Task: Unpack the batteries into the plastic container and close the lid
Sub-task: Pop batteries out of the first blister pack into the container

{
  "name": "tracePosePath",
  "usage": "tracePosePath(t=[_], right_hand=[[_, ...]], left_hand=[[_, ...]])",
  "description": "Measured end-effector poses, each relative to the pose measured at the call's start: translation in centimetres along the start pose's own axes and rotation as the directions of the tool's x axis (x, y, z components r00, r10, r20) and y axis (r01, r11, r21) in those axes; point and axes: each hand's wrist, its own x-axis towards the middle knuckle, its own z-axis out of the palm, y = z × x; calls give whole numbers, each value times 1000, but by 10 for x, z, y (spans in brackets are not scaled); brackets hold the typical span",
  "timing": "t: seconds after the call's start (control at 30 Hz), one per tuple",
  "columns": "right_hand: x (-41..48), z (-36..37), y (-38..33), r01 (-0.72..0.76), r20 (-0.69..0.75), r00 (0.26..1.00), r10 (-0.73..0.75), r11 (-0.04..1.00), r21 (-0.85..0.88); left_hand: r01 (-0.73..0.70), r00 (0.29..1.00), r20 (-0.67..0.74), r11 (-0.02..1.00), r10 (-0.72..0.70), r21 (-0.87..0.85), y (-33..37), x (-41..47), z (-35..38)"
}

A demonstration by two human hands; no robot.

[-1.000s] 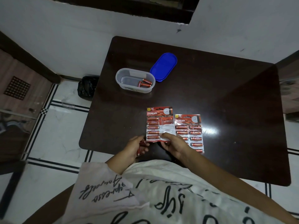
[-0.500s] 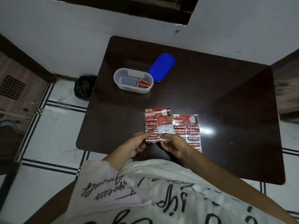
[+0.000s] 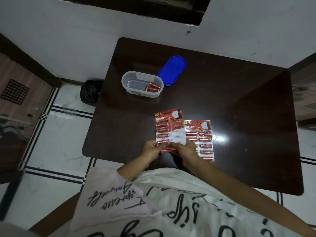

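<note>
Head view. My left grip point(image 3: 152, 149) and right grip point(image 3: 185, 149) both pinch the near end of the opened pack point(image 3: 168, 127), close to the near edge of the worktop point(image 3: 222, 100). The fingers of each grip are curled round the card. The left thumb lies at a battery cell in the pack's left column. The right column shows emptied, torn blisters. The full pack point(image 3: 199, 139) lies flat, touching the opened pack on its right side.

The plastic container point(image 3: 136, 94) stands open toward the far-left part of the worktop, with loose batteries point(image 3: 153, 87) at its right end. The blue lid point(image 3: 171, 70) lies just beside it, on the far right of it.

Handling, as I judge it: the card is thin and bends easily, so I hold it near the cell being removed. The blister film is light and tears. Each battery is small, dense, smooth and round, and will roll if dropped. I take it across the barrel, between thumb and fingertip.
</note>
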Motion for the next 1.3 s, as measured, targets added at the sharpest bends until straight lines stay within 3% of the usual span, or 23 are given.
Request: tracePosePath(t=[0.07, 0.2, 0.3, 0.37, 0.47, 0.6, 1.1, 1.3], right_hand=[[2, -1, -2, -28, 23, 999, 28, 1000, -2], [5, -17, -6, -266, 278, 942, 189, 924, 274], [9, -26, -2, -342, 351, 912, 213, 867, 361], [9, -26, 0, -303, 362, 915, 177, 894, 330], [8, -22, 4, -91, 354, 935, 29, 983, 157], [8, -23, 14, 112, 345, 930, -130, 991, 71], [9, -24, 17, 204, 292, 941, -174, 976, -77], [10, -25, 16, 247, 135, 963, -233, 964, -100]], left_hand=[[39, 999, 23, 999, -39, -22, 0, 1, -1], [132, 985, 131, 977, -111, -170, 1, 3, -8], [165, 974, 193, 961, -123, -221, 2, 3, -14], [177, 966, 226, 959, -126, -222, 1, 3, -18], [186, 959, 257, 949, -118, -256, -2, 4, -17], [168, 963, 247, 951, -103, -259, -6, 3, -12], [142, 966, 247, 952, -74, -270, -8, 9, -11], [190, 961, 261, 902, -91, -388, -15, 19, -13]])
